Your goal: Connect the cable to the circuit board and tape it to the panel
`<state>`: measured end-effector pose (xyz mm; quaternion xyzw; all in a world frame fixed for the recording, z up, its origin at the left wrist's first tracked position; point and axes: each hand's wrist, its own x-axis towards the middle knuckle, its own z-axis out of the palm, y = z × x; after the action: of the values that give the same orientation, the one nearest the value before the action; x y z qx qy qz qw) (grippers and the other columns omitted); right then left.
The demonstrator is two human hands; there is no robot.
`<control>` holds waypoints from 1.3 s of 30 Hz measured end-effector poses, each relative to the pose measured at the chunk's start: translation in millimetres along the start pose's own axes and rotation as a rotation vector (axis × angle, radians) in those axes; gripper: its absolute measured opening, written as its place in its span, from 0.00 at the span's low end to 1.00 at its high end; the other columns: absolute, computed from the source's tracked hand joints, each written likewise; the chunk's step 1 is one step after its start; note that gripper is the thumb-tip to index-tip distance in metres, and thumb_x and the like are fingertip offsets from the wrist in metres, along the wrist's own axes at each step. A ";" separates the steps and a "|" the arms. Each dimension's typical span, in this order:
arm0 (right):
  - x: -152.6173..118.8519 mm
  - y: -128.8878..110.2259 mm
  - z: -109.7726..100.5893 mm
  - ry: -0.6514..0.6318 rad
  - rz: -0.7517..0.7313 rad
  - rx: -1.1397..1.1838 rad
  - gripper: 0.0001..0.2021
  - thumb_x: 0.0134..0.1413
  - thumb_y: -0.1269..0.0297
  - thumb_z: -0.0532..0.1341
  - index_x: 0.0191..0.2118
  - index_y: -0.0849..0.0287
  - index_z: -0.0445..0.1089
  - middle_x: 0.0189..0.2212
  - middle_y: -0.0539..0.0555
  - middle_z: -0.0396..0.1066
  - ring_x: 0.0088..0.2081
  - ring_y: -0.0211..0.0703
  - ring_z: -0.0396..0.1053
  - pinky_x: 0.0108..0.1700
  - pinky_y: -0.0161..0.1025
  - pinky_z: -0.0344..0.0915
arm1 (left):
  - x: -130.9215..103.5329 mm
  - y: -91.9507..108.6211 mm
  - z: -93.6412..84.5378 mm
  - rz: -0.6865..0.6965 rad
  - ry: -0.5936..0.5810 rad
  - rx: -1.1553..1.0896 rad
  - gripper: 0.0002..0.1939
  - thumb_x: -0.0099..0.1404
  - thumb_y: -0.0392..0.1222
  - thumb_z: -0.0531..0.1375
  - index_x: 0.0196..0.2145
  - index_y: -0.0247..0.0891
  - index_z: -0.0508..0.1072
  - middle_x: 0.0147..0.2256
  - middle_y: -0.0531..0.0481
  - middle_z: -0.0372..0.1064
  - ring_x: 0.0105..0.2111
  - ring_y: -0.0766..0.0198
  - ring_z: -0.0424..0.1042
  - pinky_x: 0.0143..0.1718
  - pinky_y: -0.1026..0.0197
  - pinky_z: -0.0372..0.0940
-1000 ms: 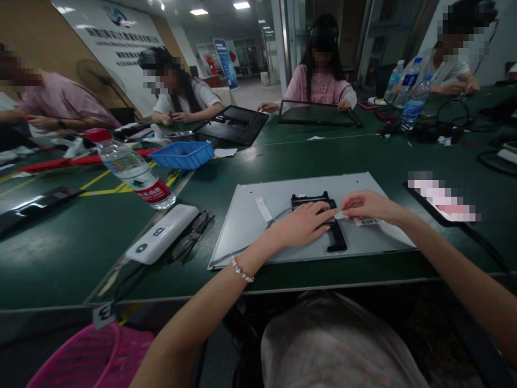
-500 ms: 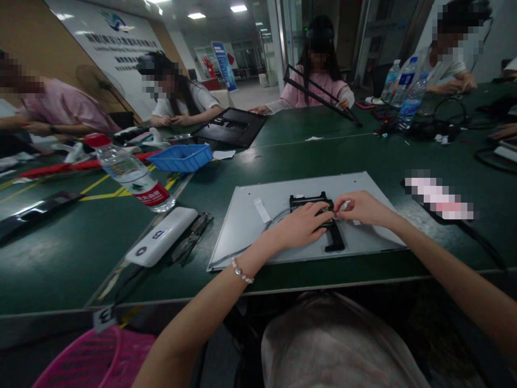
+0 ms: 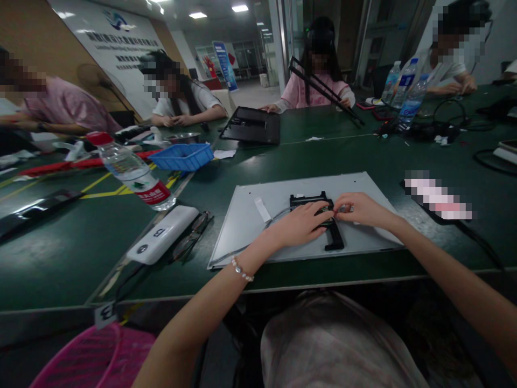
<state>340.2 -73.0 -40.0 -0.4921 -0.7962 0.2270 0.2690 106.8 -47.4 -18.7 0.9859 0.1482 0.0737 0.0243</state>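
Note:
A flat light-grey panel [image 3: 238, 221] lies on the green table before me. On it rests a black plastic frame [image 3: 334, 238], with a bit of circuit board showing under my fingers. My left hand [image 3: 297, 223] lies across the frame, fingers stretched out flat and pressing on its middle. At the frame's right side, my right hand [image 3: 361, 209] is closed in a pinch against the left fingertips; whatever it pinches is too small to make out. A grey cable [image 3: 232, 254] runs along the panel beneath my left wrist. A white strip [image 3: 262, 209] sits left of the frame.
Left of the panel are glasses [image 3: 193, 237], a white power bank [image 3: 163, 234], a red-capped water bottle [image 3: 135, 175] and a blue bin [image 3: 181, 157]. A phone [image 3: 438, 199] with a cable lies right. Across the table, a person holds a thin black frame [image 3: 327, 90] near a black panel [image 3: 252, 126].
My right fingers have shifted and curled slightly at the frame; my left hand stays put. Across the table, the black panel has been turned and moved right, and the person's thin frame has tilted.

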 end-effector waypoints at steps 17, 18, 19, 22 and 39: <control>-1.7 -1.9 -2.5 -0.006 0.062 -0.019 0.06 0.47 0.63 0.62 0.33 0.56 0.72 0.33 0.52 0.73 0.27 0.40 0.68 0.34 0.39 0.63 | -1.6 1.6 -3.6 0.000 -0.029 0.001 0.20 0.70 0.42 0.50 0.59 0.41 0.57 0.61 0.42 0.52 0.60 0.54 0.56 0.59 0.51 0.54; -1.9 -2.0 -3.0 -0.018 0.065 -0.008 0.06 0.47 0.63 0.61 0.32 0.56 0.72 0.32 0.51 0.73 0.27 0.40 0.68 0.34 0.39 0.63 | -1.7 1.4 -3.5 -0.001 -0.029 0.000 0.20 0.70 0.42 0.50 0.59 0.41 0.57 0.61 0.42 0.52 0.60 0.54 0.56 0.59 0.50 0.54; -2.1 -2.0 -3.4 -0.028 0.069 -0.003 0.05 0.47 0.63 0.61 0.32 0.56 0.72 0.32 0.51 0.73 0.28 0.40 0.68 0.34 0.39 0.63 | -1.9 1.1 -3.2 -0.003 -0.028 -0.001 0.21 0.70 0.42 0.50 0.59 0.41 0.57 0.61 0.41 0.52 0.60 0.54 0.55 0.59 0.50 0.54; -2.5 -1.8 -4.4 -0.016 0.083 -0.019 0.05 0.48 0.63 0.61 0.32 0.55 0.72 0.31 0.50 0.73 0.28 0.41 0.68 0.34 0.39 0.63 | -2.3 0.3 -2.6 -0.001 -0.029 0.005 0.22 0.70 0.42 0.50 0.60 0.41 0.56 0.61 0.41 0.52 0.60 0.54 0.55 0.59 0.50 0.54; -4.3 2.7 -8.3 0.084 0.045 -0.131 0.09 0.53 0.62 0.58 0.35 0.58 0.74 0.34 0.53 0.73 0.29 0.40 0.69 0.35 0.38 0.64 | -3.9 0.2 -4.5 0.000 -0.026 0.064 0.28 0.70 0.45 0.50 0.64 0.38 0.47 0.62 0.40 0.51 0.60 0.56 0.55 0.60 0.55 0.51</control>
<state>349.0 -74.9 -36.3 -0.5357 -0.7860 0.1595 0.2642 102.4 -48.7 -14.8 0.9870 0.1504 0.0562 -0.0052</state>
